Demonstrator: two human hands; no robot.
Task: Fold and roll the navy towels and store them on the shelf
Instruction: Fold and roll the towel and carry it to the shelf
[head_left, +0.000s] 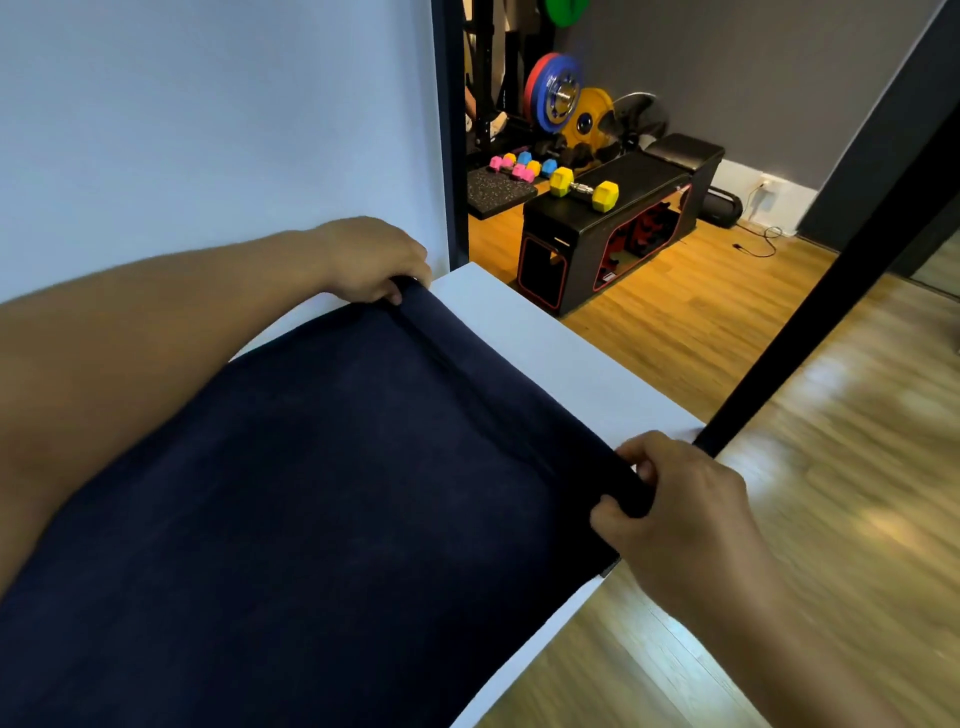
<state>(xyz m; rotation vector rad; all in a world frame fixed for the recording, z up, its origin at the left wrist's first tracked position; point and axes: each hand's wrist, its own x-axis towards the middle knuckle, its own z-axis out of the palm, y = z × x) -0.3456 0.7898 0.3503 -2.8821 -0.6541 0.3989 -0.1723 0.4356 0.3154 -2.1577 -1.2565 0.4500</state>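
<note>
A navy towel (332, 493) lies spread flat over a white table (561, 358), covering most of it. Its far edge is turned over into a thin tight roll running from upper left to lower right. My left hand (371, 260) grips the roll's far end with curled fingers, close to the white wall. My right hand (680, 514) pinches the roll's near end between thumb and fingers, at the table's right edge.
A black slanted post (810, 322) rises just past the table's right corner. Beyond lies wooden floor (675, 322) with a black bench (618, 228) carrying a yellow dumbbell (584, 188), plus weight plates (558, 91) and small dumbbells farther back.
</note>
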